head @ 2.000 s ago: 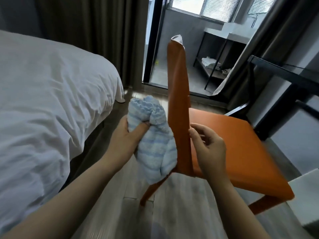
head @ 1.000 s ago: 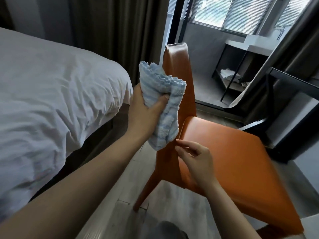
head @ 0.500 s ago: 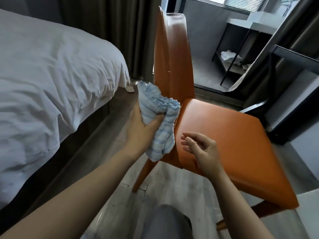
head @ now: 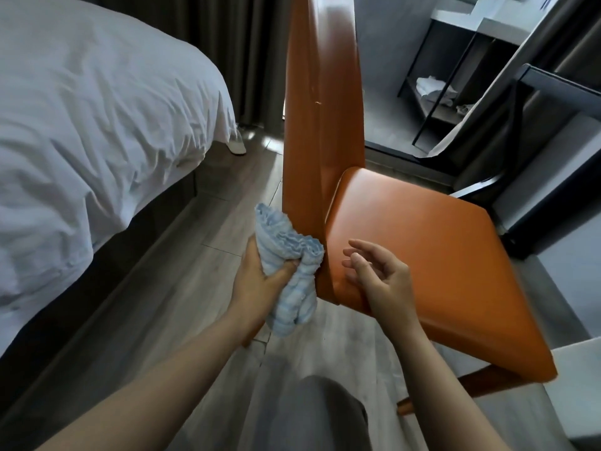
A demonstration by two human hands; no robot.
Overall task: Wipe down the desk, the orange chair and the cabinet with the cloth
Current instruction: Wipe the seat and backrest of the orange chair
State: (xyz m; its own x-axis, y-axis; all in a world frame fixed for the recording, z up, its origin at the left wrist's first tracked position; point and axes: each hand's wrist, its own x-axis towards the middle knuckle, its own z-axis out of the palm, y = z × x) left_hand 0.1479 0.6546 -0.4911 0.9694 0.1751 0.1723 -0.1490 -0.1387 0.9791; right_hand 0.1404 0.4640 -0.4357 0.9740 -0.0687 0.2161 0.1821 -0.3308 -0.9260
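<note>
The left hand (head: 260,283) grips the blue cloth (head: 287,252), which has slid down the orange chair (head: 325,125) back to its bottom edge, probably touching it. The right hand (head: 380,276), just beside, has let go and hangs open over the seat (head: 448,242). The back looks nearly done.

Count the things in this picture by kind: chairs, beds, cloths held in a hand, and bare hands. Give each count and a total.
Chairs: 1, the orange chair
Beds: 1, the bed with white bedding
Cloths held: 1, the cloth, gripped by the left hand
Bare hands: 2, the left hand and the right hand
Total: 5
</note>
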